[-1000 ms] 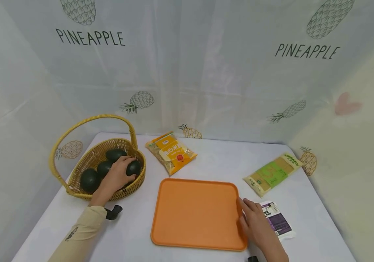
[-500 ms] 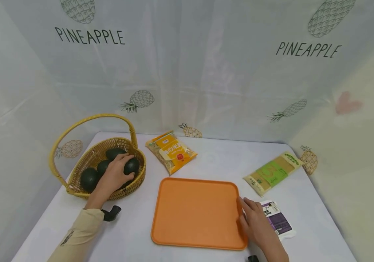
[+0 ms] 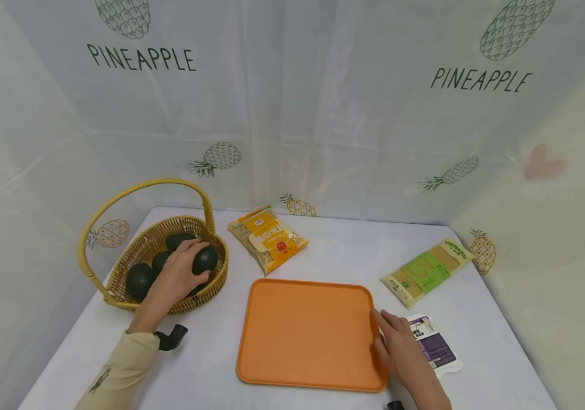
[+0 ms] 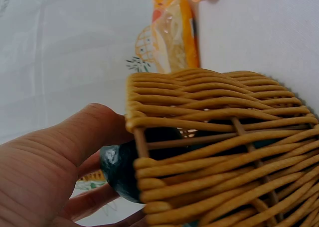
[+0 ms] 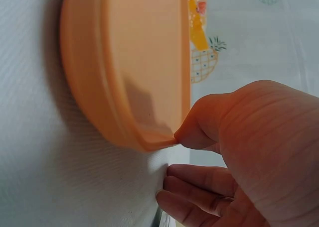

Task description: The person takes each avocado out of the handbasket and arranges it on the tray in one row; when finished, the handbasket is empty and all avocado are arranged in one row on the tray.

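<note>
My left hand [image 3: 179, 276] reaches into the yellow wicker basket [image 3: 118, 279] and grips a dark green avocado [image 3: 205, 259] at its right side. In the left wrist view the basket wall covers part of this avocado [image 4: 118, 170], and my thumb [image 4: 94, 127] lies against it near the rim. Several more avocados [image 3: 140, 282] lie in the basket around my fingers. My right hand [image 3: 402, 350] rests at the right edge of the orange tray [image 3: 307, 336]. In the right wrist view its thumb tip touches the tray's rim [image 5: 149, 145], and the other fingers extend loosely beside it.
An orange-and-clear grain packet [image 3: 269, 239] lies behind the tray. At the right is a noodle packet with a green band [image 3: 428, 273]. A purple-and-white packet [image 3: 433, 341] sits beyond my right hand. A pineapple-print curtain [image 3: 297, 114] stands behind the white table [image 3: 343, 250].
My left hand and the avocado in it have shifted slightly left and up in the head view, while the left sleeve has slid left and down. My right hand and the tray stay put.
</note>
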`<state>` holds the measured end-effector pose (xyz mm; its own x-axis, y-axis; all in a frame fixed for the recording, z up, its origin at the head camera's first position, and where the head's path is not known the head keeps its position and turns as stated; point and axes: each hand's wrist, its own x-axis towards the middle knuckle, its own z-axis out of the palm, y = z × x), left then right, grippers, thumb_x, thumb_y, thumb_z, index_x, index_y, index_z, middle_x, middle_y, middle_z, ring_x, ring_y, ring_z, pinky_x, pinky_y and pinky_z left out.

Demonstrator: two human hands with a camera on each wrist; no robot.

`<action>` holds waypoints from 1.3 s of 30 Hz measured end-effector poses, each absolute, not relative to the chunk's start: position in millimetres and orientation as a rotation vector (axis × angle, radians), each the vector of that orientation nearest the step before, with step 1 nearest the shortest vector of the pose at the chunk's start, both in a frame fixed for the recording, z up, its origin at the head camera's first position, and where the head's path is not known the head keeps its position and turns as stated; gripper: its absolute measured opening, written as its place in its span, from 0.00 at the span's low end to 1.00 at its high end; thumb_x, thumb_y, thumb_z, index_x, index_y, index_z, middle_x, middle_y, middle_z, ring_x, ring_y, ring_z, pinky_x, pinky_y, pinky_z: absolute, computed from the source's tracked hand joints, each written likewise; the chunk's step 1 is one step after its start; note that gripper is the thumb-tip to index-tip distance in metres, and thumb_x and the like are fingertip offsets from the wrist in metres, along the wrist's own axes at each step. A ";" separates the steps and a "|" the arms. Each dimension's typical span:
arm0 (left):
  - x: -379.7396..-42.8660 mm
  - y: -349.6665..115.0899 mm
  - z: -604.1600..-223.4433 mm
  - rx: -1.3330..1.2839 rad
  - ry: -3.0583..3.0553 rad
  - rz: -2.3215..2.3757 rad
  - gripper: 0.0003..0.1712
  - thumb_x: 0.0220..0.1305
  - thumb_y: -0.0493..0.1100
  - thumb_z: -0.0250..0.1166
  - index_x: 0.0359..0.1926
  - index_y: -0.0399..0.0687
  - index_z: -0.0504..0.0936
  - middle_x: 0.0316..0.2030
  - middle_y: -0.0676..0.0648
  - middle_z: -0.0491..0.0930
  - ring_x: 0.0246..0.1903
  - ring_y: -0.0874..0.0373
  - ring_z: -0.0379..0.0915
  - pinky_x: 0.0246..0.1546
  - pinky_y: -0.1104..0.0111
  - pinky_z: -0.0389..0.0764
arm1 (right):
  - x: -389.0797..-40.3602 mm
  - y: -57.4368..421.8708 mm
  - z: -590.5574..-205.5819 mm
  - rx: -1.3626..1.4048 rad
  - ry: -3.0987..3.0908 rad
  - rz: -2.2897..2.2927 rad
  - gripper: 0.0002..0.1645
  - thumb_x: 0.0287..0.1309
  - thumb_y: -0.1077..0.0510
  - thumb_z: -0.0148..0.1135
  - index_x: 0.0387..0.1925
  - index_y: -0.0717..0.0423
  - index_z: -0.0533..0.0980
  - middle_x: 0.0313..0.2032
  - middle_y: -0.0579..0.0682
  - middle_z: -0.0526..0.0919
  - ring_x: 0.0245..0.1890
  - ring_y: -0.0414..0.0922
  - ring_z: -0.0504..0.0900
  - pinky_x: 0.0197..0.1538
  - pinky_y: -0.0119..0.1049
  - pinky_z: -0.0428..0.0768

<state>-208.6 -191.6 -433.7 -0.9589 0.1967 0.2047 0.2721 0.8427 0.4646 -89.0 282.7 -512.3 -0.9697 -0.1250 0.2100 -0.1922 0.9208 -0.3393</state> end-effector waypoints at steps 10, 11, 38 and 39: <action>-203.3 -183.0 -421.6 -0.416 -2.813 -0.744 0.38 0.62 0.33 0.75 0.72 0.31 0.74 0.72 0.26 0.69 0.67 0.26 0.72 0.59 0.35 0.82 | -89.2 282.4 -509.1 0.227 -2.927 0.548 0.31 0.63 0.67 0.66 0.69 0.65 0.78 0.63 0.69 0.82 0.58 0.63 0.80 0.62 0.63 0.82; -202.7 -181.8 -420.2 -0.421 -2.806 -0.747 0.38 0.62 0.33 0.75 0.72 0.31 0.74 0.72 0.26 0.69 0.67 0.26 0.72 0.59 0.36 0.82 | -89.5 282.8 -508.8 0.227 -2.928 0.543 0.31 0.63 0.67 0.66 0.69 0.65 0.78 0.63 0.69 0.82 0.58 0.63 0.80 0.62 0.63 0.82; -185.1 -157.6 -421.0 -0.561 -2.682 -0.788 0.37 0.58 0.32 0.78 0.69 0.34 0.78 0.70 0.28 0.74 0.66 0.29 0.76 0.60 0.38 0.83 | -90.6 281.9 -510.7 0.232 -2.940 0.526 0.31 0.64 0.67 0.65 0.69 0.65 0.77 0.63 0.69 0.82 0.58 0.63 0.80 0.62 0.63 0.82; -184.4 -157.1 -421.3 -0.565 -2.680 -0.782 0.37 0.58 0.32 0.78 0.69 0.34 0.78 0.69 0.28 0.74 0.66 0.29 0.76 0.60 0.39 0.83 | -90.9 281.9 -510.4 0.229 -2.944 0.529 0.31 0.64 0.66 0.65 0.69 0.65 0.77 0.63 0.69 0.82 0.58 0.63 0.79 0.62 0.63 0.82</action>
<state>-184.4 -157.1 -421.3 -0.8805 0.2859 0.3782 0.4445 0.7753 0.4486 -90.9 281.9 -510.4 -0.9784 -0.1243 0.1653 -0.1741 0.9264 -0.3337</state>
